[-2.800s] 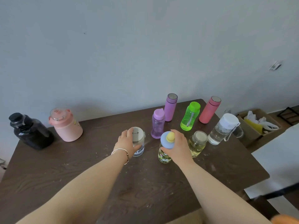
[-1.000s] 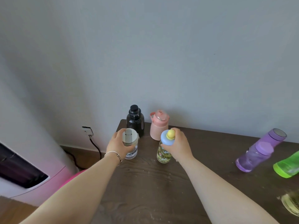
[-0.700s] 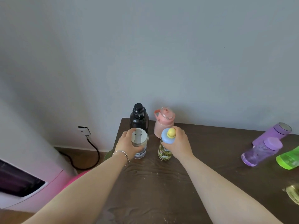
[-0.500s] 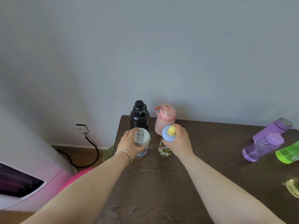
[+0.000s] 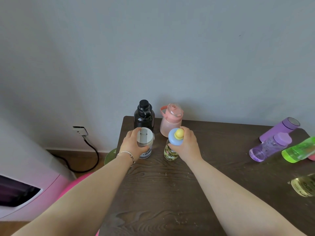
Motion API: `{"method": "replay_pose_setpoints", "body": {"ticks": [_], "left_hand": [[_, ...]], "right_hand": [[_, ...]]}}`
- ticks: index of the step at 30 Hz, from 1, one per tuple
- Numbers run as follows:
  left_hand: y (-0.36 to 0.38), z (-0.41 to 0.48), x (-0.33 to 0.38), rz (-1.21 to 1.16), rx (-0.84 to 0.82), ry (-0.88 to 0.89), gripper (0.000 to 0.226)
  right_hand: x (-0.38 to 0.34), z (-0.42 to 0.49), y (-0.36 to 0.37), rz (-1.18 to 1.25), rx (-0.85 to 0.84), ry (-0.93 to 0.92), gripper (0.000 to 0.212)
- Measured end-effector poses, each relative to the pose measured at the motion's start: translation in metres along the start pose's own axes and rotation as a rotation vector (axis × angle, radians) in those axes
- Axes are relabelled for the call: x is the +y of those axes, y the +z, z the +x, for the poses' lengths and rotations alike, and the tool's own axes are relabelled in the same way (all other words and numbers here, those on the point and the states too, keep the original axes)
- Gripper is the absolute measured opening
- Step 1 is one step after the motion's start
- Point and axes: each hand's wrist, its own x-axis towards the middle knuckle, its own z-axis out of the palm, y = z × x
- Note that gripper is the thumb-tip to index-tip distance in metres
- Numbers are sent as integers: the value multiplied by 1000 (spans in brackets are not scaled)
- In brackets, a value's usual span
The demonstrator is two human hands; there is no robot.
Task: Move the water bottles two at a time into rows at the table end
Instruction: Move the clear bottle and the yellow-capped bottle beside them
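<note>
Dark wood table (image 5: 170, 193) — head view: black bottle (image 5: 144, 116), pink jug (image 5: 171, 120) form back row at end. Left hand (image 5: 132, 144) clamped on white-lidded bottle (image 5: 145, 142), right hand (image 5: 186, 144) on blue-capped bottle (image 5: 173, 145), second row — release pending. Purple, green bottles (image 5: 297, 149) remain.

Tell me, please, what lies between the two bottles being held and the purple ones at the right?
Nothing: in the head view the stretch of table from the blue-capped bottle to the clear purple bottle is bare wood.
</note>
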Motion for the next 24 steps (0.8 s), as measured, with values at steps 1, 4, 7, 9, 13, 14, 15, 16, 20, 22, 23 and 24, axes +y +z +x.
{"method": "replay_pose_setpoints", "body": {"ticks": [1,4,7,9,13,14,15,16,20,22,23,24], "left_hand": [[0,0,-1,7,-4,1,84],[1,1,-1,19,-9,-4,85],[2,1,-1,22,-15,-11,86],[3,1,-2,22,-18,-20,87],[5,1,-3,20,-16,-28,88],[6,1,-3,23,-14,-28,88],[6,0,-3,29,-12,-25,87],[6,0,-3,37,-12,-23,87],[4,-4,2,169,-25,-15,90],[1,-7,6,335,-17,36,91],[-1,-9,9,429,-9,75,91],[-2,-11,13,514,1,116,91]], "right_hand": [[0,-1,0,4,1,1,82],[0,-1,-2,-2,-8,4,82],[-2,1,-3,-29,-37,13,84],[-3,3,-4,-39,-48,18,85],[-5,2,-3,-35,-52,39,87],[-5,1,-3,-34,-55,43,88],[-5,0,-3,-38,-57,43,90],[-4,-1,-3,-45,-56,40,91],[-1,-4,-9,-113,-88,20,97],[2,-8,-16,-198,-124,-18,100],[3,-10,-21,-252,-141,-51,101],[5,-12,-26,-306,-154,-87,101]]}}
